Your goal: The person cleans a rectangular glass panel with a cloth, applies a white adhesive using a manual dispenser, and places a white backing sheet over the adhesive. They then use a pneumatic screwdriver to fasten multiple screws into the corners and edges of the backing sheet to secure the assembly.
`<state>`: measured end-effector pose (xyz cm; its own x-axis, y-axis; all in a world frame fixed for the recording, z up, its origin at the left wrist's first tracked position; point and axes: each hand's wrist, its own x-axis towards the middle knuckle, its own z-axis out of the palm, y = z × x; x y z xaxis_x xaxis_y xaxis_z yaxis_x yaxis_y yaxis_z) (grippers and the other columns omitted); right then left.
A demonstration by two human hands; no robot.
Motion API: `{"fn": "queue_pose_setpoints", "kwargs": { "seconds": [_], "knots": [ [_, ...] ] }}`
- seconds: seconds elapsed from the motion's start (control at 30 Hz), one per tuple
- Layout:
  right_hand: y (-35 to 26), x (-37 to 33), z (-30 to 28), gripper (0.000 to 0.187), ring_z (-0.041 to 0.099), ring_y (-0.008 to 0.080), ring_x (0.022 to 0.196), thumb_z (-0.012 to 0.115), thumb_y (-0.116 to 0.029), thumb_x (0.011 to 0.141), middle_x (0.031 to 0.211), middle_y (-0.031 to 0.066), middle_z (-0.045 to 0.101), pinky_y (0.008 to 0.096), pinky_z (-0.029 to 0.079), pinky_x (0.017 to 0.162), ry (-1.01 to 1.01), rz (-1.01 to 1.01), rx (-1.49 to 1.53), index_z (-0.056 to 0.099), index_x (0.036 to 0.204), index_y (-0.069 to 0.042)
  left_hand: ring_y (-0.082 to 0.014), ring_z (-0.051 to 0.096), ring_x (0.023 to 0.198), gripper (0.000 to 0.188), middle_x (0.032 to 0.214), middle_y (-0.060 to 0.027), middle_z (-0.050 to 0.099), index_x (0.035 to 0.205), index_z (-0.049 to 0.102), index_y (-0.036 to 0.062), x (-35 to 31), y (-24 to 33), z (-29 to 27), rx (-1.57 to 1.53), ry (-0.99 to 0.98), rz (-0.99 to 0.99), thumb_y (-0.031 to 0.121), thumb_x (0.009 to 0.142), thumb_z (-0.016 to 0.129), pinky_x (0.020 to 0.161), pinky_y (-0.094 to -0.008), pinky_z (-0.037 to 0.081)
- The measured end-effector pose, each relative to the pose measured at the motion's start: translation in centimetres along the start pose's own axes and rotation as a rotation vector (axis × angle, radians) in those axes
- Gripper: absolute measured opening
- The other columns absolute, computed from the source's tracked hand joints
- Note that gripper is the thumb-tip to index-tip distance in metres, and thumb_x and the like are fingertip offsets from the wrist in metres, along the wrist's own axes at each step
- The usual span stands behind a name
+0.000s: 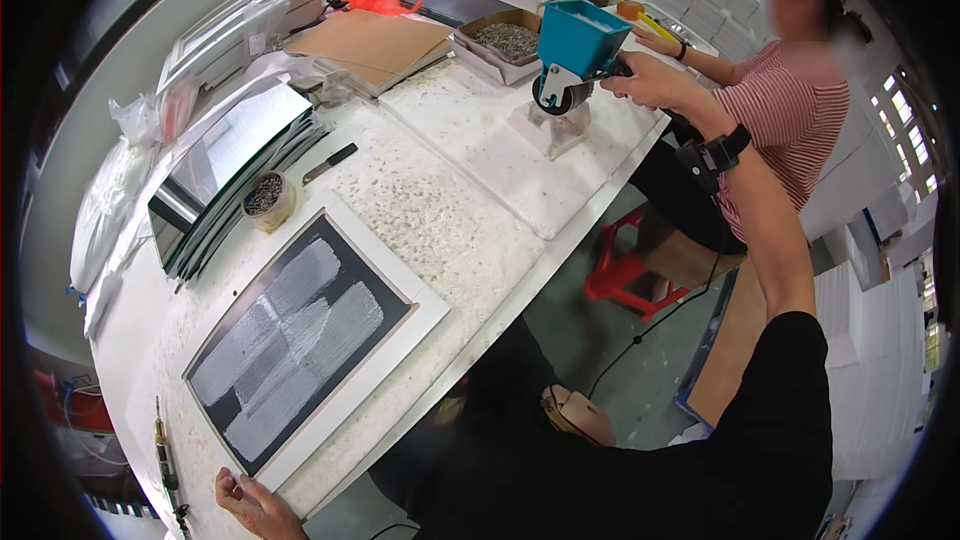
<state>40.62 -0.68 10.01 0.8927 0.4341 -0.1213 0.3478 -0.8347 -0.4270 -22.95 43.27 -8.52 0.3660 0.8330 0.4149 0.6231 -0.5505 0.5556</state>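
My right hand (648, 80) grips the handle of a glue roller (580, 35), which has a teal hopper on top and a dark roller below. The roller is over a white block-like stand (552, 130); whether it rests on it I cannot tell. In front of me lies a white picture frame (340, 440) around a dark panel (395, 292), with broad whitish wet-looking strokes across the panel. At the frame's near left corner is my left hand (255, 505), its fingers loosely bent and apart, nothing seen in them.
Beyond the frame stand a tub of grey bits (265, 198), a dark-handled knife (330, 163) and stacked mirror sheets (235, 155). A screwdriver-like tool (163, 450) lies at left. Farther off are a box of grey bits (505, 42), brown boards (370, 45) and a seated co-worker (790, 90).
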Motion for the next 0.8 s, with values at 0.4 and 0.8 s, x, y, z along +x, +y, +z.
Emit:
{"fn": "queue_pose_setpoints", "kwargs": {
  "seconds": [0.4, 0.8],
  "knots": [
    [-0.6, -0.7, 2.2, 0.049, 0.054, 0.0104, 0.062, 0.069, -0.033, 0.095, 0.082, 0.0016, 0.060, 0.0264, 0.044, 0.049, 0.142, -0.265, -0.092, 0.052, 0.129, -0.001, -0.0303, 0.058, 0.122, 0.030, 0.135, -0.0192, 0.057, 0.133, 0.050, -0.0041, 0.0, 0.7, -0.1, 0.032, -0.003, -0.028, 0.010, 0.106, 0.050, 0.107, -0.0387, 0.045],
    [0.7, 0.9, 3.7, 0.052, 0.070, 0.0268, 0.081, 0.064, -0.040, 0.098, 0.098, 0.0176, 0.073, 0.0367, 0.055, 0.073, 0.024, -0.134, -0.172, 0.058, 0.121, 0.007, -0.0291, 0.059, 0.120, 0.032, 0.133, -0.0187, 0.057, 0.135, 0.050, -0.0047, -0.2, 0.8, -0.3, 0.043, 0.007, -0.013, 0.011, 0.107, 0.050, 0.106, -0.0379, 0.046]
  ]
}}
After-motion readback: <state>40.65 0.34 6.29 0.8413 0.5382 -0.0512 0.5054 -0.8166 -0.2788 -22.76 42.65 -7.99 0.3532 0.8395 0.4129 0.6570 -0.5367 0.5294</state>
